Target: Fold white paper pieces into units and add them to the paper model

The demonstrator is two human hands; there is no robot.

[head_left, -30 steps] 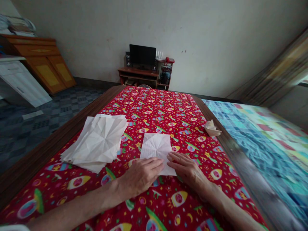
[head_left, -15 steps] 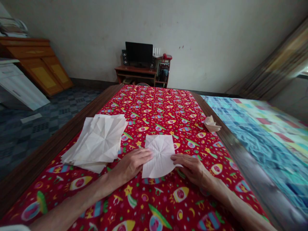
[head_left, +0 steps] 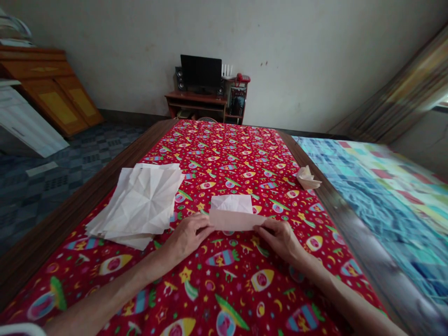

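Note:
In the head view a small white sheet of paper (head_left: 231,220) lies in front of me, its near half lifted and bent over toward the far half. Faint lines and creases show on the part behind. My left hand (head_left: 191,233) pinches the left end of the lifted edge between thumb and fingers. At the other end, my right hand (head_left: 280,235) grips the right corner the same way. To the left lies a stack of creased white sheets (head_left: 143,200), the top one with folds radiating from its middle. A folded paper piece (head_left: 308,178) sits by the right table edge.
A red patterned cloth (head_left: 224,158) covers the table, with its dark wooden rim (head_left: 108,182) showing. On the right is a bed with a blue checked cover (head_left: 350,196). Beyond the table stand a desk with a monitor (head_left: 201,71) and a wooden cabinet (head_left: 70,102).
The sheet lay open and flat with my hands resting on its sides. Now its near edge is raised and folded away from me, both hands pinching the ends.

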